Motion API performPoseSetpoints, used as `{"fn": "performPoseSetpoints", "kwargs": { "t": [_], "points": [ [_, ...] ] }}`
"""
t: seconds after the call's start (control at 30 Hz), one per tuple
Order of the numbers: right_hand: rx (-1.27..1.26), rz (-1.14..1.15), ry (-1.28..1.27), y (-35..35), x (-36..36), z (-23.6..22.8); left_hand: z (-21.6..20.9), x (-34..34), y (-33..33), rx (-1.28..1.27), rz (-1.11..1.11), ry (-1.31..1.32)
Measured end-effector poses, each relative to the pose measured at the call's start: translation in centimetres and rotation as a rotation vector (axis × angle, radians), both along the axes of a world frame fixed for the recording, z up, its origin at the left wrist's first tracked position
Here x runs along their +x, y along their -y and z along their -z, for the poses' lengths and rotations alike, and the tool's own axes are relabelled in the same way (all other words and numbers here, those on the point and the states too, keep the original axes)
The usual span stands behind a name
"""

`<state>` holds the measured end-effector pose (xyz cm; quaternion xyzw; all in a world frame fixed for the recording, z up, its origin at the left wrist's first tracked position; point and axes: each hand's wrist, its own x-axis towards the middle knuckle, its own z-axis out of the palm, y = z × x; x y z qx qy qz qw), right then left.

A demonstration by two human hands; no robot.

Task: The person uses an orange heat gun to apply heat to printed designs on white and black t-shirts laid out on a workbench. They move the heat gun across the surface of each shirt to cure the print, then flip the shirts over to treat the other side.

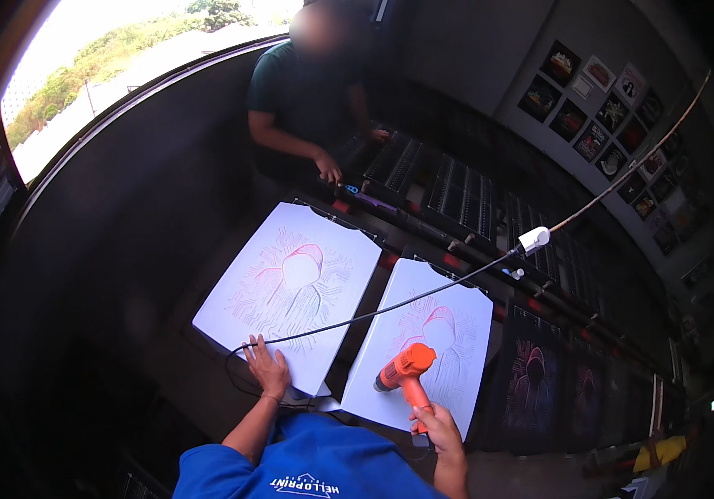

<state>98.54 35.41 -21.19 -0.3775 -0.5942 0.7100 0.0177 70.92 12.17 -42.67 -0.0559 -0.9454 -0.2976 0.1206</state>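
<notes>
My right hand (440, 427) is wrapped round the handle of an orange heat gun (413, 366). Its dark nozzle points left, over the lower part of a white printed shirt panel (473, 349) on a board. With fingers spread, my left hand (267, 371) rests at the near edge of a second white panel (232, 308), farther left. Both panels carry a hooded figure with circuit-like lines in red and dark tones. A black cable (357, 318) crosses above both panels and loops down beside my left fingers; whether they touch it I cannot tell.
A white plug connector (534, 240) joins the cable to a pale cord (623, 177) running up right. Dark printed panels (531, 382) lie to the right. Beyond the rail, a person (290, 125) stands by dark boards (461, 195). Someone in yellow (660, 453) is at lower right.
</notes>
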Motion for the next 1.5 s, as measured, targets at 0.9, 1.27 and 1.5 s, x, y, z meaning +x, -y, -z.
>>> {"fn": "performPoseSetpoints", "kwargs": {
  "t": [0.9,1.27,1.5],
  "points": [
    [0.244,0.223,0.030,5.9,-4.8,0.0,-1.1,-1.2,4.1,0.078,0.331,0.137],
    [0.171,0.477,-0.177,4.3,-5.8,2.3,-1.4,-1.2,4.5,0.078,0.355,0.124],
    [0.180,0.446,-0.238,4.8,-6.1,3.5,-1.3,-1.3,4.4,0.064,0.372,0.096]
  ]
}}
